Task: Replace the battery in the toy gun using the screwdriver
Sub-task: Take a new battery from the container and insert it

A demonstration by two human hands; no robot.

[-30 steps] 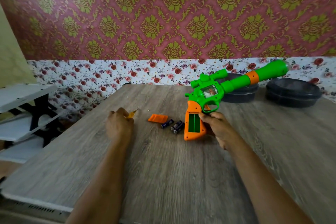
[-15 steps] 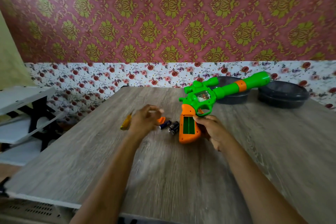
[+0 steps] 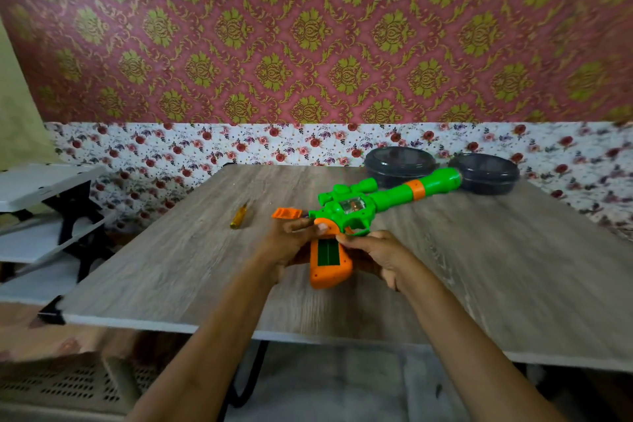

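The toy gun (image 3: 354,207) is green with an orange grip (image 3: 329,272). Its green barrel points to the back right, just above the table (image 3: 178,260). The battery compartment (image 3: 328,252) in the grip lies open and looks empty. My left hand (image 3: 291,243) holds the grip from the left, thumb laid across its top. My right hand (image 3: 375,253) grips it from the right, below the trigger guard. The orange battery cover (image 3: 286,213) lies on the table just behind my left hand. The yellow screwdriver (image 3: 238,216) lies further left, apart from both hands. The loose batteries are hidden.
Two dark round bowls (image 3: 399,164) (image 3: 486,175) stand at the back of the table, near the gun's muzzle. A white shelf unit with black brackets (image 3: 48,216) stands to the left. A perforated crate (image 3: 61,387) sits on the floor below the table's front edge.
My left hand let go of the screwdriver, which now lies on the table, and moved right onto the gun's grip. The gun has come lower and nearer to me.
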